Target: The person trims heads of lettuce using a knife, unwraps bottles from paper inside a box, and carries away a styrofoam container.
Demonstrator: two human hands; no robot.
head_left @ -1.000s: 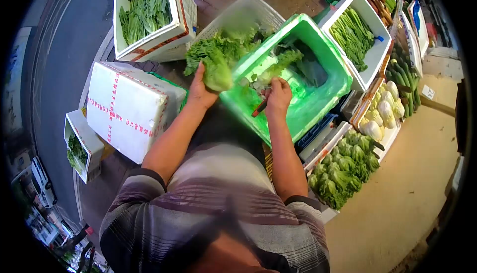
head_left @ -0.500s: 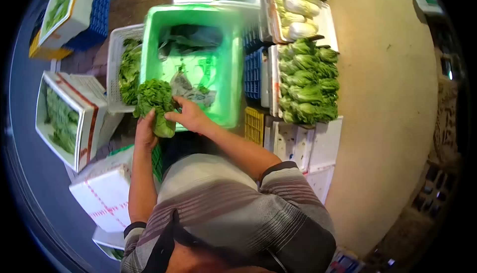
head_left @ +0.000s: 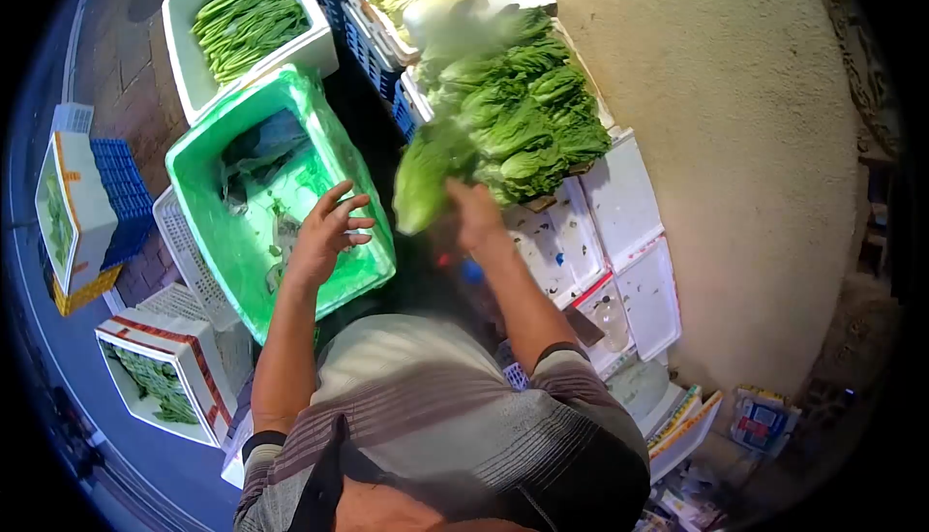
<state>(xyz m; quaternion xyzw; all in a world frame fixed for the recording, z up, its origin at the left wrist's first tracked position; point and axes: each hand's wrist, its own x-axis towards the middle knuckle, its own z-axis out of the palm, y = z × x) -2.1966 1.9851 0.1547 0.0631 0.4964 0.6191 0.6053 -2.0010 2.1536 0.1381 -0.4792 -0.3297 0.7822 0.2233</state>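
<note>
While holding a lettuce head (head_left: 422,182) in the right hand (head_left: 474,214), hovering with the left hand (head_left: 329,234) bare

Gripping the lettuce head narrowly along its right side, but blurring too much for telling each fingertip's exact place. Tilting the pale stem end toward the body and the leafy end toward a lettuce heap (head_left: 527,111) just beyond and to the right of the grip, leaving any contact with the heap uncertain. Holding the left hand wide, fingers spread and slightly curled, grasping nothing, to the left of the grip and apart from the lettuce. Having a green tub (head_left: 223,232) under the left hand, also left of the grip, and showing dark plastic (head_left: 266,150) toward its far end. Facing pale cabbages (head_left: 440,4) farther beyond the grip, past the heap. Seeing, beyond and to the left of the grip, green stalks (head_left: 250,27) in a white box (head_left: 314,56). Having white panels (head_left: 624,188) to the right of the grip, with a clear bottle (head_left: 610,319) nearer the body.
</note>
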